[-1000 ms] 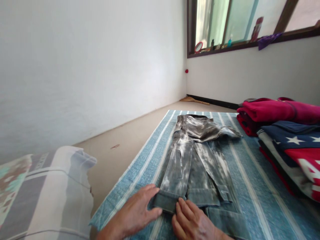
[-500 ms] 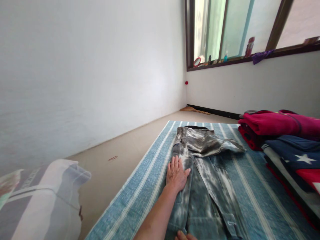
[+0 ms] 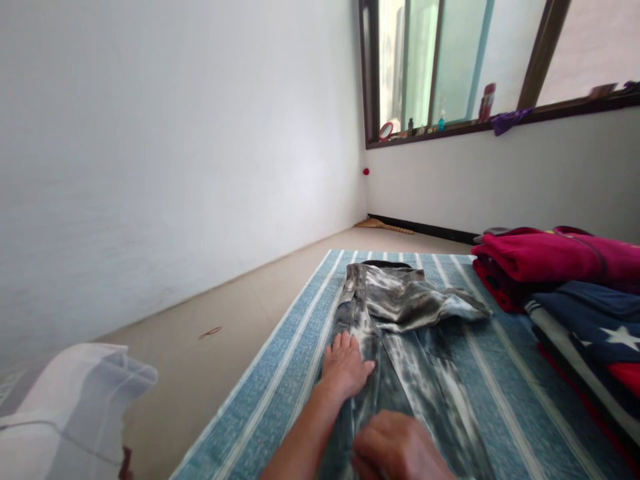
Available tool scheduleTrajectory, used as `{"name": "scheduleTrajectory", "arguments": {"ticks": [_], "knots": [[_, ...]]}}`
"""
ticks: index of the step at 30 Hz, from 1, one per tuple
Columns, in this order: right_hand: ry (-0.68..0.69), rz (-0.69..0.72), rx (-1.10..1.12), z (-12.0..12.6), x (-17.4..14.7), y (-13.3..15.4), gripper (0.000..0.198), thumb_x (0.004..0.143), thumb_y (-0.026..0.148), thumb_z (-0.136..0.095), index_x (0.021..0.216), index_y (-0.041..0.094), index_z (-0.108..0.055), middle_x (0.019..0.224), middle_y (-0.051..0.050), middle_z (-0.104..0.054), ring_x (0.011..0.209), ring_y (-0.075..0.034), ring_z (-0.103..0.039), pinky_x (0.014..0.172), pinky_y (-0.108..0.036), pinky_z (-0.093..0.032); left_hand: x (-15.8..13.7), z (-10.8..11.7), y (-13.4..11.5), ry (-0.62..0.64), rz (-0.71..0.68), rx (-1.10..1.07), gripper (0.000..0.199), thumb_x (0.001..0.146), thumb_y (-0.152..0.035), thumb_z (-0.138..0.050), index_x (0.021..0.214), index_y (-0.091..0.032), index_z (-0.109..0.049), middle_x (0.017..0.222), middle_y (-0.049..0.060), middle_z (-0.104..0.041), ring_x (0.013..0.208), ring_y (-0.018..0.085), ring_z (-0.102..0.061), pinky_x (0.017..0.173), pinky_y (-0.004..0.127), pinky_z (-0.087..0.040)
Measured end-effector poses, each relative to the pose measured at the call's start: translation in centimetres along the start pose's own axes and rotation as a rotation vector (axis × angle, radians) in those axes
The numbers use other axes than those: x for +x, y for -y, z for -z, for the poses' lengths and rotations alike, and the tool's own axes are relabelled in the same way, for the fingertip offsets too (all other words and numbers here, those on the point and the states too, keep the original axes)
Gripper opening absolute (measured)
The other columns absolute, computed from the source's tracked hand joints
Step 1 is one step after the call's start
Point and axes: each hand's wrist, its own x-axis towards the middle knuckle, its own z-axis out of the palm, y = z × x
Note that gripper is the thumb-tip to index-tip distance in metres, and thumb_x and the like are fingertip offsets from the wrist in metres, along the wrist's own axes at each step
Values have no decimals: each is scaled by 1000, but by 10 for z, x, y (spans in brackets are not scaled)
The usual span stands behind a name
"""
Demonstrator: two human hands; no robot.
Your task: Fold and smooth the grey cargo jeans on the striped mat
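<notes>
Mottled grey, black and white trousers (image 3: pixel 397 297) lie folded lengthwise, waistband at the far end and a pointed part jutting right. My left hand (image 3: pixel 349 365) rests flat on their left side, fingers extended and thumb apart. Closer to me, my right hand (image 3: pixel 397 445) is over the lower legs, blurred, with its fingers curled in. Its fingertips are hidden, so whether it pinches cloth does not show. Beneath the trousers is a blue-green cloth with white stripes (image 3: pixel 265 393).
Folded clothes are stacked at right: a magenta garment (image 3: pixel 560 257) and a navy one with a white star (image 3: pixel 600 320). A grey and white bundle (image 3: pixel 85 400) stands at lower left. Small items line the window sill (image 3: pixel 430 137). A hand broom (image 3: pixel 383 225) lies in the corner.
My right hand has come up from the bottom edge over the trouser legs, its fingers curled. My left hand stays on the trousers. The view has shifted slightly.
</notes>
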Motion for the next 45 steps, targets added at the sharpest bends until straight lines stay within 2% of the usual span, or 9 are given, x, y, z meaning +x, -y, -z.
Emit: {"name": "scheduleTrajectory", "arguments": {"ticks": [3, 7, 13, 19, 24, 28, 33, 38, 45], "knots": [[-34, -342, 185, 18, 19, -38, 26, 92, 22, -46, 70, 19, -60, 64, 2, -62, 57, -11, -59, 53, -21, -41, 34, 27, -4, -70, 53, -41, 33, 85, -38, -56, 98, -13, -73, 105, 19, -73, 102, 33, -67, 87, 43, -51], [-56, -563, 229, 48, 34, -80, 28, 93, 27, -47, 72, 18, -64, 65, 0, -63, 60, -13, -59, 56, -22, -41, 87, 41, -10, -328, 162, -90, 34, 94, -22, -38, 109, -11, -66, 113, 18, -68, 108, 25, -65, 88, 34, -50], [33, -652, -52, 67, 67, -152, 23, 89, 28, -50, 77, 20, -68, 74, -2, -68, 68, -18, -63, 62, -26, -41, 126, -6, -13, -498, 218, -147, 37, 95, -16, -37, 122, -7, -61, 137, 20, -56, 134, 31, -45, 108, 45, -38], [312, -728, -265, 36, 136, -230, 30, 87, 32, -55, 109, 17, -69, 106, -13, -70, 100, -29, -64, 77, -33, -43, 137, -48, -17, -553, 144, -143, 42, 92, -12, -41, 130, -8, -58, 142, 17, -52, 138, 27, -40, 115, 44, -32], [387, -788, -223, -7, 162, -275, 28, 86, 37, -59, 92, 14, -73, 94, -13, -71, 90, -25, -65, 71, -29, -42, 141, -51, -20, -527, 139, -180, 40, 92, -11, -40, 124, -10, -62, 139, 15, -56, 135, 27, -44, 114, 44, -32], [414, -824, -204, -20, 162, -288, 23, 81, 33, -61, 72, 15, -71, 68, -5, -66, 69, -18, -61, 59, -24, -37, 137, -45, -25, -490, 147, -257, 38, 91, -9, -39, 119, -8, -64, 139, 17, -55, 136, 28, -43, 115, 45, -31], [365, -826, -243, -4, 165, -284, 18, 77, 28, -56, 75, 15, -70, 67, -2, -63, 67, -15, -58, 56, -22, -35, 133, -33, -30, -461, 146, -366, 40, 89, -7, -39, 122, -6, -62, 141, 17, -53, 137, 28, -41, 116, 45, -29], [419, -870, -345, 5, 158, -289, 15, 69, 22, -57, 71, 14, -69, 70, -9, -64, 69, -21, -60, 53, -27, -33, 132, -23, -33, -481, 131, -407, 39, 92, -13, -37, 123, -10, -61, 143, 14, -52, 139, 25, -39, 119, 45, -24], [671, -919, -391, -15, 138, -299, 22, 70, 19, -57, 80, 10, -73, 80, -17, -69, 77, -27, -66, 57, -29, -40, 127, -29, -35, -218, 32, -353, 53, 95, -35, -37, 139, -7, -49, 153, 17, -36, 146, 28, -22, 120, 50, -17]]}}
